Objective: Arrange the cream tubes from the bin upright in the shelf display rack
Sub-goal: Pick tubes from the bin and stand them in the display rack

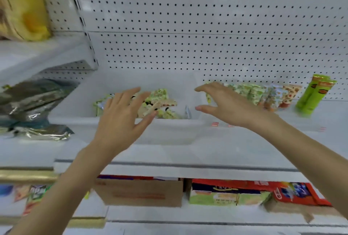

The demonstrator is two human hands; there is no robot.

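Observation:
A translucent white bin (165, 131) sits on the white shelf, holding a loose pile of green and cream tubes (162, 102). My left hand (122, 118) hovers over the bin's left part with fingers spread, holding nothing. My right hand (224, 106) hangs over the bin's right edge, fingers and thumb apart and empty. Behind it a row of tubes (263, 93) stands along the pegboard wall. Two bright green tubes (314, 95) lean upright at the far right. The picture is blurred.
Silver foil bags (32, 106) lie on the shelf at left. A yellow bag (24, 8) sits on a higher shelf at upper left. Below the shelf edge (188, 165) stand a cardboard box (139, 191) and red and green cartons (244, 193).

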